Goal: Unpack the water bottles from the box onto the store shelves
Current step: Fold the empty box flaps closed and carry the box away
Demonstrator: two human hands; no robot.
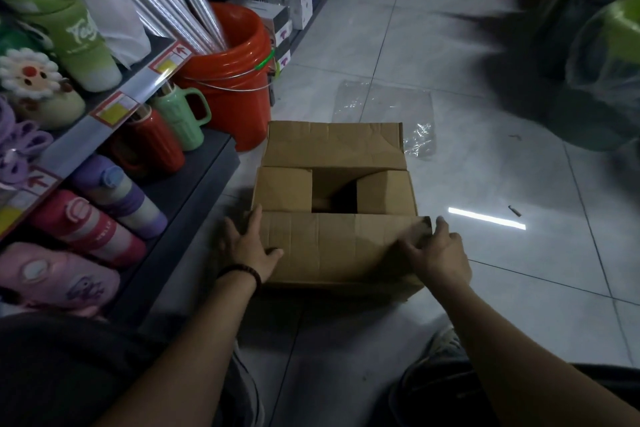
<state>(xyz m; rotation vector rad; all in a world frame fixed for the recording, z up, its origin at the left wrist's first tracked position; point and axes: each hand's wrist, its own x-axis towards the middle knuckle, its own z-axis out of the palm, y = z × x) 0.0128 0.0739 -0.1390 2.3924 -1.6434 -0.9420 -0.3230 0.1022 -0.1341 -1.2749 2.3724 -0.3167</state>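
gripping item: cardboard box [332, 205], on floor, flaps part-shut; left hand [247, 248] and right hand [438, 250] fingers grasp its near flap [341, 243], long axis running crosswise, both equally near.

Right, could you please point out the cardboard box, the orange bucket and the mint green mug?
cardboard box [332, 246]: head view, near flap.
orange bucket [239, 87]: head view, front wall.
mint green mug [180, 118]: head view, ribbed body.

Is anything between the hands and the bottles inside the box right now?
Yes. The cardboard box flaps are mostly folded shut, leaving a small dark gap at the centre; no bottles show through it. The left hand and right hand grip the near flap.
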